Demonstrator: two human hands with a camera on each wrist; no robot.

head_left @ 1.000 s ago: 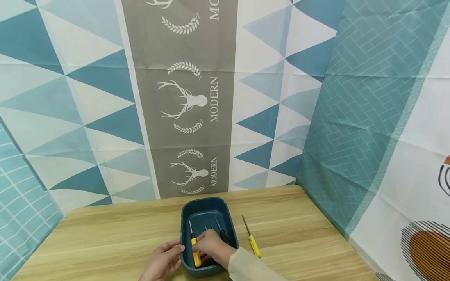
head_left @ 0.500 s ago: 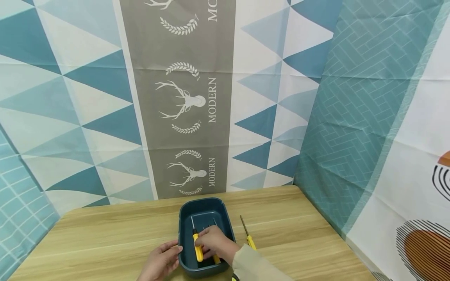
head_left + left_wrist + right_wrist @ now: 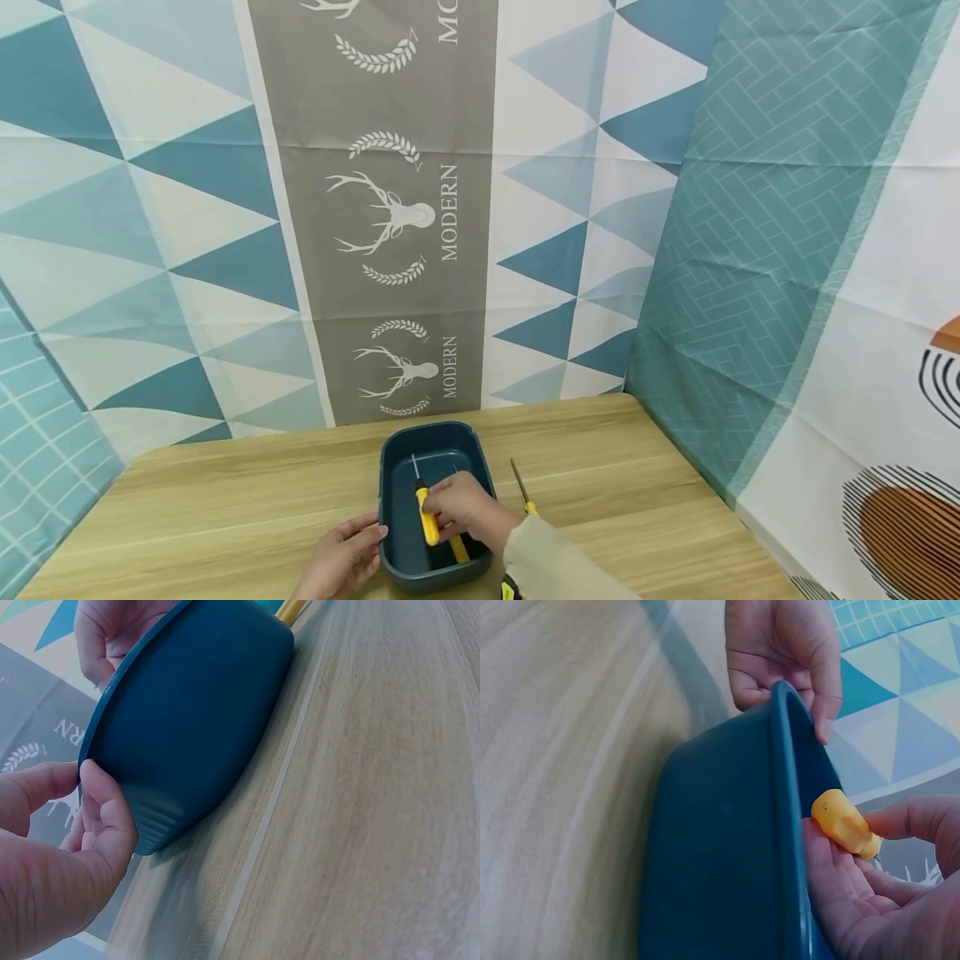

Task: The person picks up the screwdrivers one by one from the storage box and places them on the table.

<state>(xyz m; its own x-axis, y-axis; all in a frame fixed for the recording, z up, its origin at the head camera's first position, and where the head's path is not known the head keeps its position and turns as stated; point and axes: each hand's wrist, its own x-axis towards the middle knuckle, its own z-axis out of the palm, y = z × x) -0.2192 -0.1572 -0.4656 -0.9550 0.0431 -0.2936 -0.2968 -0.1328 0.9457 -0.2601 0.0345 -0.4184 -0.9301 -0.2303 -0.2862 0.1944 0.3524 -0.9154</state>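
Observation:
My left hand [image 3: 345,554] pinches the left rim of a dark blue plastic box [image 3: 431,581], thumb over the edge and fingers outside. My right hand [image 3: 468,508] reaches over the box's right side and holds a screwdriver [image 3: 427,517] by its yellow handle, between thumb and fingers. Its shaft points toward the back wall. In the right wrist view the screwdriver's handle [image 3: 844,823] shows above the box rim. Under the right hand, a second yellow handle [image 3: 458,548] lies in the box, partly hidden. Other tools in there are mostly covered by the hand.
Outside the box to the right, another yellow-handled screwdriver [image 3: 521,486] lies on the wooden table [image 3: 247,508], its handle partly behind the right arm. A black and yellow item [image 3: 510,587] shows beside the right sleeve. Patterned cloth [image 3: 390,250] hangs behind the table.
My right hand has raised the yellow-handled screwdriver and shifted it slightly right and away from me. The left hand stays at the box rim. The view has turned slightly.

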